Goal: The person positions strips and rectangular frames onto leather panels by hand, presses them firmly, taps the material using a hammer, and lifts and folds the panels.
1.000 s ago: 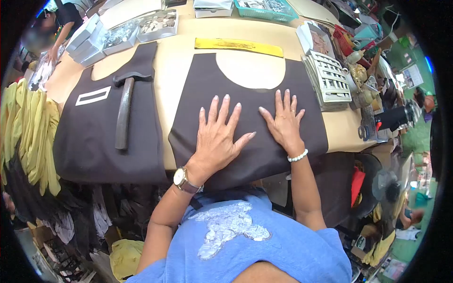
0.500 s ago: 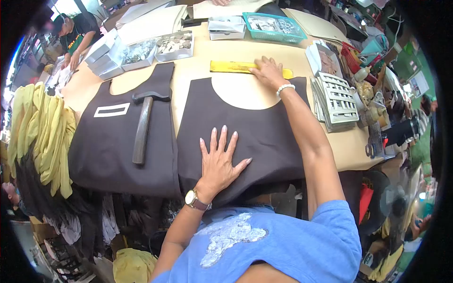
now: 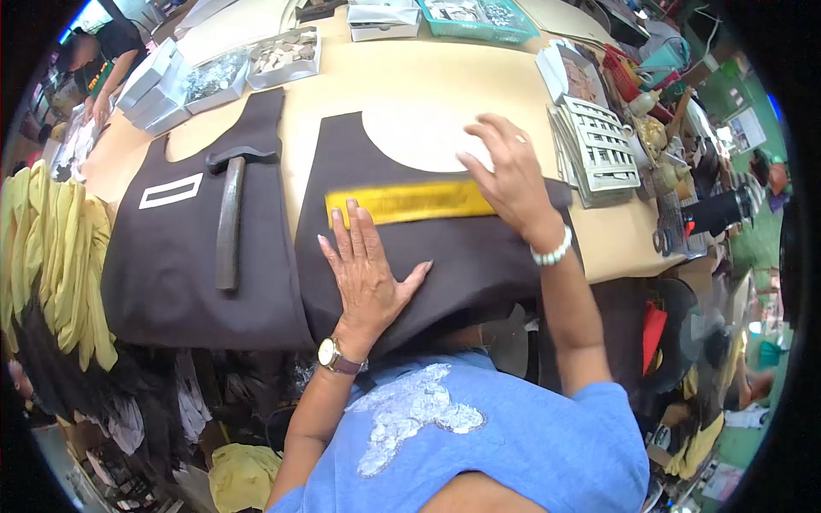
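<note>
A flat yellow strip (image 3: 410, 203) with faint dark markings lies across the dark, bib-shaped fabric piece (image 3: 445, 265), just below its curved neckline. My left hand (image 3: 363, 282) rests flat on the cloth with fingers spread, its fingertips over the strip's lower left edge. Over the right end of the strip is my right hand (image 3: 513, 179), fingers bent and apart, slightly blurred; whether it touches the strip I cannot tell. To the left, a hammer (image 3: 231, 214) lies on a second dark fabric piece (image 3: 171, 265), beside a white rectangular frame (image 3: 171, 191).
Boxes of small metal parts (image 3: 214, 81) and light-coloured pieces (image 3: 286, 56) stand at the back left, near a teal tray (image 3: 479, 19). White slotted plates (image 3: 603, 141) are stacked at right. Yellow cloths (image 3: 51, 248) hang at left. A co-worker (image 3: 107, 60) is at the far left.
The yellow strip has come toward me from the bare table beyond the neckline onto the dark fabric. My right hand has moved nearer with it and lifted its fingers. The view has shifted slightly.
</note>
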### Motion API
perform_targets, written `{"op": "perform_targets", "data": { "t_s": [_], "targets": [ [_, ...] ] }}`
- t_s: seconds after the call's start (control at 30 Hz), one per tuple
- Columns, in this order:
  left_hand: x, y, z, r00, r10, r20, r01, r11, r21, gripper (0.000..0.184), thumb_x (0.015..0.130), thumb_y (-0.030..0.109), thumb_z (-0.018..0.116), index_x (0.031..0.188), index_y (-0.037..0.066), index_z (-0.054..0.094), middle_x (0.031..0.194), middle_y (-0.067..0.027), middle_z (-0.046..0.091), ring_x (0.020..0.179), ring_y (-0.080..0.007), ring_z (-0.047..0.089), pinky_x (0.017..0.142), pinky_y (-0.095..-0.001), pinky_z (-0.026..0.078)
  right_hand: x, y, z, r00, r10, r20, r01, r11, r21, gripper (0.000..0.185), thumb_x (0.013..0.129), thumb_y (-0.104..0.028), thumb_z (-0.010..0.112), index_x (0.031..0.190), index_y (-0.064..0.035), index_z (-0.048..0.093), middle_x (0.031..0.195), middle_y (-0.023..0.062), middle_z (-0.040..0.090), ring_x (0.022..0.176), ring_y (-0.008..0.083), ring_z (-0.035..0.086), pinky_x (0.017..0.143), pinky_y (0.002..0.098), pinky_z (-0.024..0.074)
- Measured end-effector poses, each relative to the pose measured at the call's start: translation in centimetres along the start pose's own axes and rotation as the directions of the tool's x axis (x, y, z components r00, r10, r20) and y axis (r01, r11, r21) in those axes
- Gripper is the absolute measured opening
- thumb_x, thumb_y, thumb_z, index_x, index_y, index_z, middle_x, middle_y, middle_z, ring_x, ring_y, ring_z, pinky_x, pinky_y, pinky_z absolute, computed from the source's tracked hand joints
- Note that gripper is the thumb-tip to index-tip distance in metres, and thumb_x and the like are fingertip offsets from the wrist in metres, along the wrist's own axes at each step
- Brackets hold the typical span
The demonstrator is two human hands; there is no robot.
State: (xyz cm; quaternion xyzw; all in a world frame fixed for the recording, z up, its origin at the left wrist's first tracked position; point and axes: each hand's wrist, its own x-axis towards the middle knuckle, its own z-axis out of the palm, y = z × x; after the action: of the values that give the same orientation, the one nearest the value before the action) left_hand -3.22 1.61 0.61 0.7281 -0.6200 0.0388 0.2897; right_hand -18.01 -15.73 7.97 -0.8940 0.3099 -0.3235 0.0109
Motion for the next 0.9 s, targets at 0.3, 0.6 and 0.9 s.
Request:
{"op": "perform_targets", "data": {
  "t_s": [0.3, 0.6, 0.9],
  "targets": [
    [-0.1, -0.3, -0.7, 0.983, -0.101, 0.151, 0.103, 0.995, 0.0, 0.113, 0.072, 0.048, 0.072, 0.144, -0.006, 0.003, 0.15, -0.0256, 0.01, 0.139, -0.0397, 0.009, 0.107, -0.0608, 0.011, -14.4, 0.1, -0.5, 0.797, 0.604, -0.014, -0.594, 0.78, -0.195, 0.055, 0.092, -0.032, 0.05, 0.131, 0.0054, 0.039, 0.134, 0.0262, 0.04, 0.128, 0.0411, 0.033, 0.105, 0.0524, 0.024],
    [-0.4, -0.4, -0.5, 0.978, -0.127, 0.164, 0.121, 0.991, 0.049, 0.107, 0.074, 0.05, 0.069, 0.143, -0.006, 0.009, 0.149, -0.0247, 0.013, 0.139, -0.0391, 0.011, 0.107, -0.0602, 0.013, -5.1, 2.1, 0.7, 0.963, 0.21, 0.167, -0.136, 0.919, -0.37, 0.054, 0.078, -0.031, 0.065, 0.123, -0.0038, 0.051, 0.132, 0.0205, 0.043, 0.127, 0.0383, 0.035, 0.106, 0.0546, 0.023],
    [-0.5, -0.4, -0.6, 0.974, -0.138, 0.181, 0.134, 0.99, 0.037, 0.108, 0.072, 0.051, 0.07, 0.143, -0.006, 0.012, 0.148, -0.0252, 0.016, 0.138, -0.0404, 0.013, 0.106, -0.0616, 0.013, 9.0, 12.4, -0.7, 0.985, -0.171, -0.014, 0.073, 0.491, -0.868, 0.035, 0.081, -0.012, 0.059, 0.115, -0.0049, 0.055, 0.118, 0.0144, 0.051, 0.108, 0.0264, 0.048, 0.091, 0.0436, 0.0369]
  ]
}}
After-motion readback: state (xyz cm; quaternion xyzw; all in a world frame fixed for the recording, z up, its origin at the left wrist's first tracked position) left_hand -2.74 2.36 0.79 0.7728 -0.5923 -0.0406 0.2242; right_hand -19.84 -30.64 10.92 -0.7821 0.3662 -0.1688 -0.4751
